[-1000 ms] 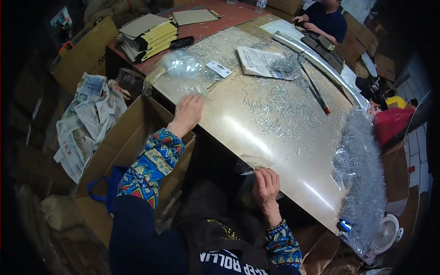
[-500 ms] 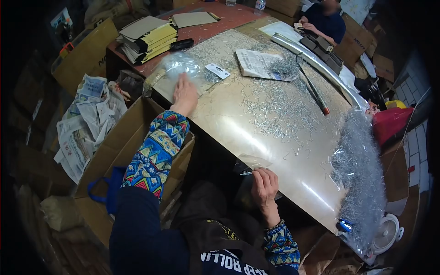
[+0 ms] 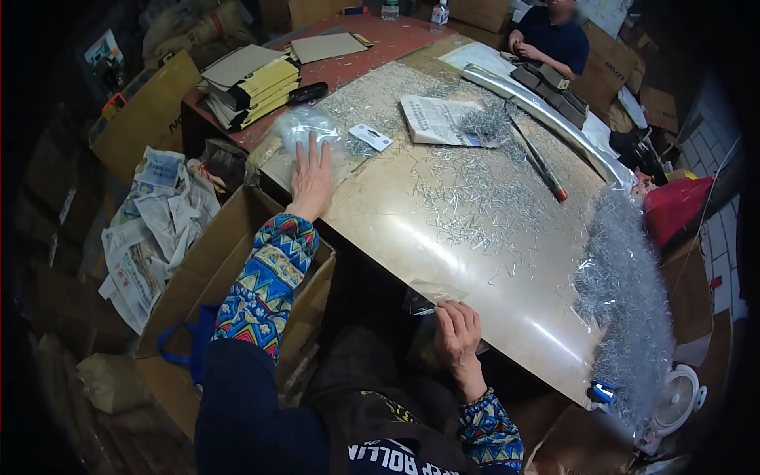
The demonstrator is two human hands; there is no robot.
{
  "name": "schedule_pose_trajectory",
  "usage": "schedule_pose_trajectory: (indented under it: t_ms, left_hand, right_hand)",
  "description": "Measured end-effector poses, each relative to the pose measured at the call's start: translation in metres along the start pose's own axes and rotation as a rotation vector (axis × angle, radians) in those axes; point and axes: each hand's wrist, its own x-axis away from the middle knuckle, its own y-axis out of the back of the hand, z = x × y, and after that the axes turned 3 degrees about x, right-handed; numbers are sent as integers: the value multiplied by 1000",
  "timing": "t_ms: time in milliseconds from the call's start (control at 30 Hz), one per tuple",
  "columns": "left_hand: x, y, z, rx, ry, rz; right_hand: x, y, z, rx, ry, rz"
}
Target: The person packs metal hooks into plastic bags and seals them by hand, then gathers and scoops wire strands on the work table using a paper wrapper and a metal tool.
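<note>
My left hand (image 3: 311, 180) is open, fingers stretched out, at the near edge of a pile of clear plastic bags (image 3: 305, 125) on the table. Beside the pile lies a white hang-tag card (image 3: 370, 137). At the front table edge my right hand (image 3: 457, 336) is closed, fingers pressed on a small clear plastic bag (image 3: 434, 291) that overhangs the edge. Something dark and shiny shows at that bag's lower part; I cannot make out what. Loose thin metal pins (image 3: 467, 198) are scattered across the tabletop (image 3: 396, 226).
A folded newspaper (image 3: 431, 120) holds a heap of pins. A red-tipped rod (image 3: 546, 170) lies beside it. Pins pile thickly along the right edge (image 3: 625, 309). Stacked yellow-edged cards (image 3: 253, 83) stand far left. An open carton (image 3: 229, 261) is below my left arm. Another person (image 3: 550, 39) sits opposite.
My left hand has drawn back slightly from the plastic bag pile, and its fingers have spread. My right hand stays at the table edge with the small bag. The view has shifted a little.
</note>
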Motion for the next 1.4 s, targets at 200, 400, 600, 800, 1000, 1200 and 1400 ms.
schedule_pose_trajectory:
  t_ms: [200,400,600,800,1000,1200,1400]
  left_hand:
    - [-14,-10,6,-201,108,287]
    - [-12,-33,28,-305,47,67]
    - [93,131,-107,1268,-41,659]
    - [154,131,-155,1550,134,1041]
    - [174,123,-163,1783,371,1159]
    - [177,122,-158,1835,477,1348]
    - [185,101,-124,1734,377,1579]
  right_hand:
    - [-3,2,3,-14,-16,-8]
    - [-4,7,-1,-126,-70,-7]
    - [-44,69,-6,-357,-147,201]
    - [-34,93,6,-839,-617,351]
    - [-2,99,17,-1180,-965,295]
    - [7,106,16,-1351,-1005,438]
    - [38,103,9,-1246,-957,655]
